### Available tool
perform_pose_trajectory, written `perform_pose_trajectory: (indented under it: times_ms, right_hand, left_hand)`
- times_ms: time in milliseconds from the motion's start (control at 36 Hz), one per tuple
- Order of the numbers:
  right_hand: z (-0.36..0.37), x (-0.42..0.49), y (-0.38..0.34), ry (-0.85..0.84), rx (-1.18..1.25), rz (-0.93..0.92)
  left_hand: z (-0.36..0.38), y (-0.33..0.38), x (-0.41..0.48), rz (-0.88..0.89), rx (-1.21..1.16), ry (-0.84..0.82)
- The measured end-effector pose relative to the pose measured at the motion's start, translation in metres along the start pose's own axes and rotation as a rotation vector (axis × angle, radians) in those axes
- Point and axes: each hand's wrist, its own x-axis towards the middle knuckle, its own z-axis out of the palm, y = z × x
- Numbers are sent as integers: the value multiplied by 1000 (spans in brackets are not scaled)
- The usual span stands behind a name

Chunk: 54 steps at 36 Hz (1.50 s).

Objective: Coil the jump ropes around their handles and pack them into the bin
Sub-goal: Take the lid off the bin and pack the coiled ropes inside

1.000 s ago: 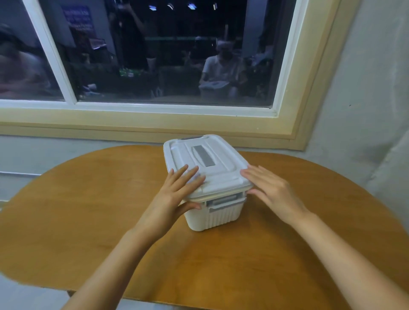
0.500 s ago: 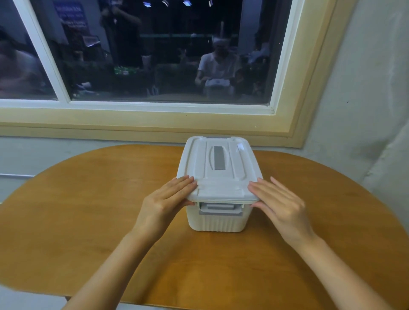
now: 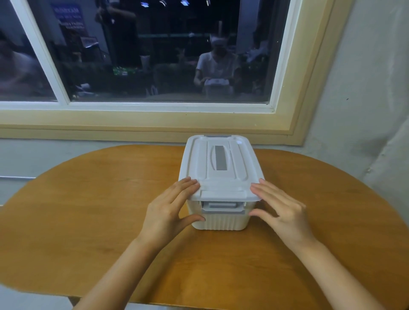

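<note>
Left hand and right hand, fingers straight, rest on the lidded white bin's near corners on the worktop.

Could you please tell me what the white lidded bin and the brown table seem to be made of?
White ribbed bin: probably moulded plastic, satin, given ribbed walls and formed lid. Brown rounded table: wood or wood-look laminate, cannot tell; faint grain, soft sheen.

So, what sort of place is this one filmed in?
Probably a shared indoor room at night. A wooden table stands by a wall under a large window, and its dark glass mirrors ceiling lights and a busy interior. A white lidded bin sits on the table.
</note>
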Motion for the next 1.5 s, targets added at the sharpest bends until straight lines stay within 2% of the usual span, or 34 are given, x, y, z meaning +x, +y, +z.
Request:
perform_pose_trajectory:
  times_ms: [167, 583, 722, 833, 889, 972, 1083, 1139, 1222, 1278, 1389, 1444, 1500]
  right_hand:
    - [9, 4, -19, -88, -119, 136]
    - [20, 11, -25, 100, 36, 300]
    - [20, 12, -29, 96, 69, 338]
    - [17, 14, -30, 70, 69, 349]
    - [17, 15, -30, 64, 78, 348]
    - [15, 16, -29, 70, 59, 329]
    - [11, 19, -30, 55, 42, 314]
    - [7, 22, -30, 9, 48, 317]
    - [-7, 27, -27, -72, 15, 340]
    - [-21, 31, -14, -172, 27, 433]
    - [-45, 43, 39, -334, 42, 592]
    - [-51, 54, 62, -435, -38, 605]
    - [-50, 68, 77, -557, -176, 620]
  left_hand:
    - [10, 7, 0, -35, 7, 90]
    - [24, 19, 8, -257, -151, 295]
    - [24, 21, 9, -275, -165, 295]
    - [17, 17, 12, -225, -129, 242]
    - [10, 14, 19, -235, -185, 187]
    - [0, 6, 33, -303, -350, 81]
    - [-3, -17, 48, -482, -551, -131]
    - [-3, -22, 48, -483, -521, -214]
    - [2, -14, 43, -469, -419, -211]
    - [6, 3, 39, -425, -324, -213]
    - [10, 49, 36, -220, -82, -258]
    - [8, 66, 47, -141, -105, -281]
    - [6, 72, 66, -113, -238, -345]
